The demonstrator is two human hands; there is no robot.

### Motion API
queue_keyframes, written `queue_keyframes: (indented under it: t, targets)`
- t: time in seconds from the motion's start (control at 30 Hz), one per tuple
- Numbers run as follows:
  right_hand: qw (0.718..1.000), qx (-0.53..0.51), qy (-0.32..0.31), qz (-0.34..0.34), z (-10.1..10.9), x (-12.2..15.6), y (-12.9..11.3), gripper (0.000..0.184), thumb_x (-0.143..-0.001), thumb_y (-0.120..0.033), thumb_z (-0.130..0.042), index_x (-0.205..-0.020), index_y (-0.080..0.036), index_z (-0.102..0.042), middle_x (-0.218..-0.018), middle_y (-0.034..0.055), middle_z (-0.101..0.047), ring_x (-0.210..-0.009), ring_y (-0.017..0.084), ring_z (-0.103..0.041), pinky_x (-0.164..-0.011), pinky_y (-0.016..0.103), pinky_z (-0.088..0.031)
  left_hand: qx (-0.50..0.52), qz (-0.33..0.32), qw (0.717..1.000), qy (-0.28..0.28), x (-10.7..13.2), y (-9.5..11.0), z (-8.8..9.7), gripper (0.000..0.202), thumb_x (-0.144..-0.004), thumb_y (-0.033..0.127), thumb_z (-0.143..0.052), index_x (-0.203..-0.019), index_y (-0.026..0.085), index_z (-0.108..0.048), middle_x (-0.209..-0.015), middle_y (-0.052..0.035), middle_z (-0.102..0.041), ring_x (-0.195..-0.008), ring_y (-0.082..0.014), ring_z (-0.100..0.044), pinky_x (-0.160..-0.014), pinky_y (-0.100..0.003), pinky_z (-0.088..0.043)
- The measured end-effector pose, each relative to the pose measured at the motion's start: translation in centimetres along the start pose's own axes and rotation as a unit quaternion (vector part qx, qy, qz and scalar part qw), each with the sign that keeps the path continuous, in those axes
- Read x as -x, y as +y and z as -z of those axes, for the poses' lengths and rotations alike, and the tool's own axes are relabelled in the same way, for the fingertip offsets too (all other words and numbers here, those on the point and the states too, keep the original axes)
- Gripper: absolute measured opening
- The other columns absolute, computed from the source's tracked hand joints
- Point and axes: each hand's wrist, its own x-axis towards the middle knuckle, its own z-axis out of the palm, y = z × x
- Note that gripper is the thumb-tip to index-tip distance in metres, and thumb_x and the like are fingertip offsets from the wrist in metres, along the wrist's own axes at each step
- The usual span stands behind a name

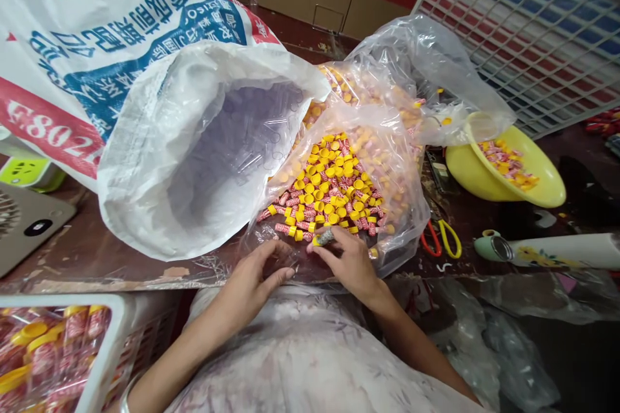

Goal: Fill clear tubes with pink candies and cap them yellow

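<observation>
yellow-capped red-and-white tubes (334, 197) lie heaped in a clear plastic bag (411, 213); the right hand (352, 266) pinches one grey-bodied piece (325, 237), the left hand (259, 273) curls apart, seemingly empty; many appear to remain, the number done unclear.

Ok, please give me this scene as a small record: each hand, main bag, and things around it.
left hand: thumb and fingers apart, nothing clearly held
right hand: pinches a small piece, partly yellow
clear bag: open, many red-and-yellow pieces inside
left of bag: white sack, mouth open
right of bag: scissors, yellow bowl with similar pieces
lower left: white crate with bagged pieces
</observation>
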Motion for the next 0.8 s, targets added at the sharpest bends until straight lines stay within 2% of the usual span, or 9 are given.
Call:
queue_keyframes:
  t: [0.1, 0.2, 0.37, 0.43, 0.47, 0.53, 0.57, 0.7, 0.8]
  targets:
    - [0.985, -0.168, 0.039, -0.028, -0.2, -0.1, -0.9, 0.019, -0.090, -0.032, -0.076, -0.101, -0.022, -0.065, -0.099, 0.0043, -0.075, -0.089, 0.021, -0.073, -0.080, 0.031, -0.060, 0.018, 0.008, 1.000, -0.006, 0.0, 0.0, 0.1, 0.031, -0.088, 0.043, -0.064, -0.107, 0.019, -0.064, -0.103, -0.0055, -0.071, -0.096, -0.0243, -0.064, -0.087, -0.034, -0.048]
    - [0.974, -0.224, 0.024, -0.014, -0.3, -0.4, -2.5, 0.025, -0.091, -0.034, -0.075, -0.112, -0.023, -0.065, -0.107, 0.0047, -0.075, -0.097, 0.021, -0.073, -0.086, 0.033, -0.061, 0.102, 0.014, 0.994, -0.036, -0.1, 0.5, 0.1, 0.030, -0.090, 0.043, -0.064, -0.106, 0.018, -0.065, -0.094, -0.0040, -0.071, -0.088, -0.0215, -0.064, -0.079, -0.030, -0.048]
    - [0.986, -0.115, -0.036, 0.112, 0.2, -1.2, -4.4, 0.017, -0.101, -0.028, -0.061, -0.115, -0.023, -0.068, -0.117, 0.0071, -0.070, -0.113, 0.022, -0.066, -0.101, 0.039, -0.055, 0.229, 0.005, 0.973, -0.028, -0.5, 1.5, -0.1, 0.026, -0.087, 0.040, -0.070, -0.098, 0.017, -0.067, -0.093, -0.0035, -0.071, -0.087, -0.0189, -0.064, -0.078, -0.027, -0.049]
    - [0.979, -0.058, -0.054, 0.187, 0.0, -1.3, -4.6, 0.026, -0.100, -0.036, -0.063, -0.121, -0.021, -0.064, -0.120, 0.0103, -0.068, -0.118, 0.025, -0.063, -0.104, 0.044, -0.053, 0.274, 0.008, 0.962, -0.011, -0.6, 1.6, -0.3, 0.025, -0.085, 0.040, -0.073, -0.092, 0.016, -0.067, -0.086, -0.0018, -0.068, -0.081, -0.0170, -0.063, -0.076, -0.026, -0.050]
    - [0.974, -0.027, -0.059, 0.218, -0.2, -1.3, -4.6, 0.038, -0.097, -0.042, -0.068, -0.126, -0.019, -0.061, -0.124, 0.0130, -0.066, -0.122, 0.028, -0.061, -0.106, 0.047, -0.051, 0.303, 0.016, 0.953, -0.008, -0.7, 1.5, -0.4, 0.026, -0.084, 0.041, -0.074, -0.090, 0.016, -0.066, -0.084, -0.0012, -0.068, -0.078, -0.0162, -0.064, -0.075, -0.027, -0.051]
    - [0.965, 0.030, -0.039, 0.259, -0.9, -1.2, -4.4, 0.064, -0.087, -0.052, -0.077, -0.133, -0.015, -0.053, -0.129, 0.0187, -0.062, -0.127, 0.034, -0.056, -0.109, 0.055, -0.049, 0.363, 0.041, 0.931, -0.009, -0.8, 1.6, -0.6, 0.030, -0.082, 0.043, -0.077, -0.089, 0.016, -0.065, -0.083, -0.0004, -0.067, -0.073, -0.0152, -0.065, -0.074, -0.028, -0.054]
    - [0.961, 0.053, -0.020, 0.270, -1.3, -1.2, -4.3, 0.068, -0.084, -0.052, -0.079, -0.134, -0.014, -0.052, -0.129, 0.0201, -0.062, -0.127, 0.036, -0.055, -0.109, 0.058, -0.048, 0.389, 0.052, 0.920, -0.009, -0.9, 1.7, -0.7, 0.032, -0.081, 0.043, -0.078, -0.088, 0.016, -0.064, -0.081, 0.0001, -0.066, -0.071, -0.0149, -0.065, -0.072, -0.028, -0.055]
    - [0.953, 0.079, 0.051, 0.289, -2.6, -1.4, -4.3, 0.052, -0.086, -0.041, -0.078, -0.123, -0.014, -0.054, -0.116, 0.0187, -0.065, -0.118, 0.035, -0.061, -0.104, 0.060, -0.051, 0.434, 0.066, 0.899, 0.002, -1.4, 2.3, -0.6, 0.040, -0.074, 0.046, -0.084, -0.079, 0.016, -0.059, -0.068, 0.0034, -0.060, -0.063, -0.0132, -0.064, -0.063, -0.024, -0.054]
    - [0.949, 0.073, 0.077, 0.296, -3.1, -1.8, -4.6, 0.050, -0.085, -0.041, -0.078, -0.121, -0.016, -0.054, -0.113, 0.0175, -0.066, -0.113, 0.034, -0.064, -0.104, 0.059, -0.053, 0.438, 0.074, 0.896, -0.011, -1.6, 2.6, -0.2, 0.043, -0.072, 0.047, -0.086, -0.079, 0.016, -0.056, -0.069, 0.0018, -0.063, -0.065, -0.0150, -0.067, -0.065, -0.026, -0.056]
